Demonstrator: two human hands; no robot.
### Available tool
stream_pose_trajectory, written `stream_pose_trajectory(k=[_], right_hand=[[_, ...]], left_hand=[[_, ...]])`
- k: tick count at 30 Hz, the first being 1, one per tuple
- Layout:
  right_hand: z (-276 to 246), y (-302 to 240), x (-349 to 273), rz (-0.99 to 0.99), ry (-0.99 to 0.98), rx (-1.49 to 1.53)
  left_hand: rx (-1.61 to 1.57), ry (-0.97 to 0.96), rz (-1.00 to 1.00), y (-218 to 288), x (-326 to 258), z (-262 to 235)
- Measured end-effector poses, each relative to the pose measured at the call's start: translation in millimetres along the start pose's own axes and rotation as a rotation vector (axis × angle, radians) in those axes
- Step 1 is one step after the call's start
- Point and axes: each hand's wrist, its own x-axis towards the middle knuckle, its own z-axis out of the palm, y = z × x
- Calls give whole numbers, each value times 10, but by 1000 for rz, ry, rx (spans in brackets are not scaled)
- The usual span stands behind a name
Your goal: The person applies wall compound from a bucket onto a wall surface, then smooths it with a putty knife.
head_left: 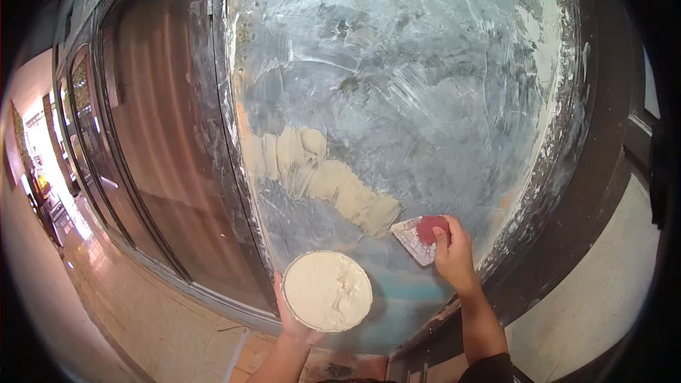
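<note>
while the left hand cups a round bowl from beneath, fingers curled up along its left rim, the right hand is closed on the red handle of a scraper, thumb pressed on top. the bowl is nearly full of pale cream putty, its surface rough and heaped, and it is held low in front of the panel, just left of and below the scraper. the scraper's flat blade is smeared white and points up and to the left, its edge touching or almost touching the lower right end of a fresh band of putty already spread on the panel. that band runs slanting from the panel's left edge down toward the blade. the rest of the panel is grey-blue, streaked with thin white smears, with crusty white along its right border. dark brown wood framing surrounds the panel on both sides, and a brown door stands to the left. a tiled floor shows at lower left, and a pale wall at lower right. both forearms come in from the bottom edge.
</note>
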Motion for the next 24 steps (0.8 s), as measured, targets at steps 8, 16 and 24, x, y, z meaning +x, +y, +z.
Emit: stream_pose_trajectory(k=[8,16,24], right_hand=[[48,70,-10,-83,70,-202],[59,15,16,-86,139,-195],[95,58,9,-142,153,-238]], left_hand=[[9,16,16,4,26,-74],[7,-16,13,10,38,-115],[-24,-31,7,10,25,-162]])
